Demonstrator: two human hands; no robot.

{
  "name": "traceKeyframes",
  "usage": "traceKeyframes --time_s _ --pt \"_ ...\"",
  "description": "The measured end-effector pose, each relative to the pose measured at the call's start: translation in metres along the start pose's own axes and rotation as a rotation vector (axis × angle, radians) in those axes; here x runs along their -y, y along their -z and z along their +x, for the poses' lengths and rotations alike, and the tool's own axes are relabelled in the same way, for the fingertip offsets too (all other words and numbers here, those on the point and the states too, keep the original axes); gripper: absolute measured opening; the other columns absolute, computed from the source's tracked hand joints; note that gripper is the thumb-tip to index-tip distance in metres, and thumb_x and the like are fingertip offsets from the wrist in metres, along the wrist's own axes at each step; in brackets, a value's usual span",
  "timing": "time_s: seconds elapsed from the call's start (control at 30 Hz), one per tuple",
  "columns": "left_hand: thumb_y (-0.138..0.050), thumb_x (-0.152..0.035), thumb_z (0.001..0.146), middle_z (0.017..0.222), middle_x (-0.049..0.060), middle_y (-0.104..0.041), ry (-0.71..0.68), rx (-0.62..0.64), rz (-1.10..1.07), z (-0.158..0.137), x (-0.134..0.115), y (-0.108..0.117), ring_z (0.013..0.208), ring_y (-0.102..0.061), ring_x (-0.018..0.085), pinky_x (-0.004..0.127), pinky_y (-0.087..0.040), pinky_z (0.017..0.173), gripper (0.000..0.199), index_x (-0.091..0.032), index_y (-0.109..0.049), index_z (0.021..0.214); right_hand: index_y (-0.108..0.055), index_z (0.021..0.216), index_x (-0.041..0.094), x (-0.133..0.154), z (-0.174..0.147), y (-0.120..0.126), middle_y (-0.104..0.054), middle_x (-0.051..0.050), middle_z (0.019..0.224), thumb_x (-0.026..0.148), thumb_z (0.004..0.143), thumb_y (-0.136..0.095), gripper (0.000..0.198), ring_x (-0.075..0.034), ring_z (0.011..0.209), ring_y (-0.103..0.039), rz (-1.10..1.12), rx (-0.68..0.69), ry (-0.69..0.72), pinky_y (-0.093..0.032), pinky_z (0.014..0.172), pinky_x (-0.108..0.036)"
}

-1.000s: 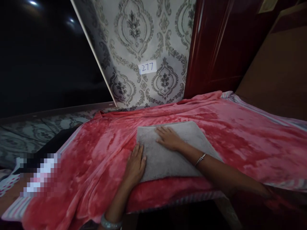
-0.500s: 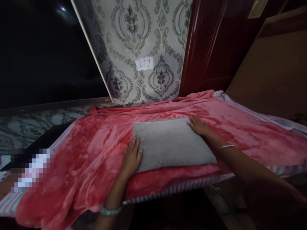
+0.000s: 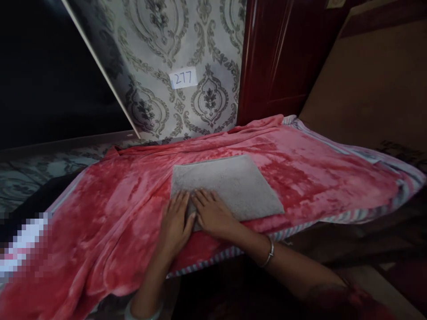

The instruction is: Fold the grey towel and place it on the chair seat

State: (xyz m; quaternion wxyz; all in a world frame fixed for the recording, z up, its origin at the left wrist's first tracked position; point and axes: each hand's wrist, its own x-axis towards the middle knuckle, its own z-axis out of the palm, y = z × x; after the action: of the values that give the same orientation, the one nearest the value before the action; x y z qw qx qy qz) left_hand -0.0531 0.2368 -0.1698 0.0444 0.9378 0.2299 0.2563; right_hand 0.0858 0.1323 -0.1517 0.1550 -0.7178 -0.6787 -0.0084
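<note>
A grey folded cloth (image 3: pixel 233 182), plush like a towel, lies flat on a red plush blanket (image 3: pixel 140 178). My left hand (image 3: pixel 175 222) rests on the cloth's near left corner, its fingers stretched out. Beside it, my right hand (image 3: pixel 213 213) lies flat on the cloth's left part with the fingers spread. The two hands nearly touch and cover the near left corner of the cloth. Nothing is gripped in either hand.
The blanket covers a table with a striped cloth edge (image 3: pixel 287 231). Behind it are a dark screen (image 3: pixel 60 80), a patterned wall with a paper label (image 3: pixel 183 78), and a dark red door panel (image 3: pixel 273 58). A large cardboard sheet (image 3: pixel 373 80) leans at the right.
My right hand has moved from the cloth's far right corner to its near left, beside my left hand. The left hand stays at the left edge. The view has shifted to the right.
</note>
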Motion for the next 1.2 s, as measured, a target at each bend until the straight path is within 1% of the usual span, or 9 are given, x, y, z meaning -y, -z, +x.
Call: traceKeyframes --time_s 0.07,0.17,0.37,0.5,0.67,0.83,0.97,1.1,1.2 --pt "-0.038 -0.036 0.098 0.152 0.016 -0.047 -0.006 0.081 0.039 -0.005 -0.003 -0.007 0.143 -0.039 0.030 0.058 -0.034 0.116 0.055 -0.012 -0.046 0.147 -0.039 0.152 0.010 -0.005 -0.004 0.001 -0.032 -0.013 0.160 0.034 0.100 -0.039 0.057 -0.027 0.149 -0.026 -0.003 0.004 -0.006 -0.021 0.122 -0.047" --pt "-0.036 -0.036 0.099 0.155 0.015 -0.043 0.001 0.131 0.077 -0.008 -0.002 -0.013 0.145 -0.036 0.030 0.057 -0.033 0.116 0.055 -0.013 -0.044 0.148 -0.041 0.151 0.011 -0.033 -0.019 0.007 -0.033 -0.012 0.159 0.037 0.100 -0.039 0.057 -0.025 0.149 -0.027 -0.010 0.018 -0.060 -0.022 0.122 -0.046" --pt "-0.035 -0.038 0.100 0.156 0.015 -0.040 0.002 0.098 0.059 -0.009 0.001 -0.015 0.146 -0.034 0.030 0.058 -0.031 0.117 0.055 -0.014 -0.045 0.148 -0.041 0.151 0.012 -0.119 -0.078 0.012 -0.035 -0.013 0.158 0.040 0.100 -0.031 0.059 -0.028 0.148 -0.029 -0.081 -0.103 -0.334 -0.024 0.120 -0.055" --pt "-0.035 -0.039 0.099 0.155 0.014 -0.042 0.013 0.076 0.022 -0.011 0.002 -0.016 0.145 -0.037 0.030 0.058 -0.031 0.117 0.054 -0.016 -0.046 0.147 -0.039 0.153 0.019 -0.155 -0.112 0.008 -0.037 -0.010 0.158 0.041 0.101 -0.028 0.058 -0.025 0.146 -0.033 0.013 -0.221 -0.337 -0.032 0.117 -0.051" --pt "-0.042 -0.042 0.097 0.157 0.013 -0.040 -0.025 0.079 0.008 -0.013 0.003 -0.013 0.146 -0.035 0.030 0.057 -0.030 0.118 0.057 -0.018 -0.043 0.149 -0.033 0.156 0.027 -0.163 -0.129 0.002 -0.034 -0.008 0.159 0.046 0.101 -0.033 0.058 -0.024 0.144 -0.038 0.128 -0.322 -0.264 -0.034 0.116 -0.050" --pt "-0.061 -0.047 0.087 0.160 0.013 -0.033 -0.082 0.148 -0.033 -0.020 0.008 -0.001 0.148 -0.030 0.033 0.056 -0.032 0.118 0.077 -0.021 -0.034 0.154 -0.031 0.156 0.030 -0.168 -0.142 0.005 -0.031 -0.010 0.161 0.054 0.092 -0.054 0.073 -0.029 0.144 -0.036 0.216 -0.306 -0.162 -0.034 0.115 -0.054" --pt "-0.057 -0.022 0.088 0.162 0.011 -0.030 -0.099 0.190 -0.096 -0.030 0.016 0.009 0.149 -0.029 0.028 0.051 -0.033 0.119 0.071 -0.024 -0.032 0.155 -0.031 0.156 0.030 -0.172 -0.152 0.007 -0.032 -0.010 0.160 0.047 0.088 -0.058 0.075 -0.031 0.143 -0.038 0.264 -0.281 -0.136 -0.037 0.114 -0.054" --pt "-0.050 -0.002 0.076 0.163 0.009 -0.027 -0.089 0.202 -0.119 -0.035 0.023 0.015 0.149 -0.029 0.025 0.048 -0.033 0.120 0.083 -0.025 -0.034 0.154 -0.029 0.157 0.032 -0.180 -0.158 0.002 -0.039 -0.009 0.157 0.041 0.089 -0.054 0.073 -0.030 0.140 -0.043 0.299 -0.330 -0.136 -0.041 0.112 -0.052" --pt "-0.047 0.004 0.069 0.162 0.008 -0.030 -0.067 0.191 -0.110 -0.034 0.032 0.016 0.146 -0.034 0.024 0.046 -0.038 0.118 0.090 -0.026 -0.037 0.153 -0.026 0.158 0.034 -0.191 -0.158 -0.003 -0.045 -0.008 0.153 0.037 0.090 -0.050 0.072 -0.029 0.136 -0.049 0.304 -0.364 -0.124 -0.045 0.109 -0.050"
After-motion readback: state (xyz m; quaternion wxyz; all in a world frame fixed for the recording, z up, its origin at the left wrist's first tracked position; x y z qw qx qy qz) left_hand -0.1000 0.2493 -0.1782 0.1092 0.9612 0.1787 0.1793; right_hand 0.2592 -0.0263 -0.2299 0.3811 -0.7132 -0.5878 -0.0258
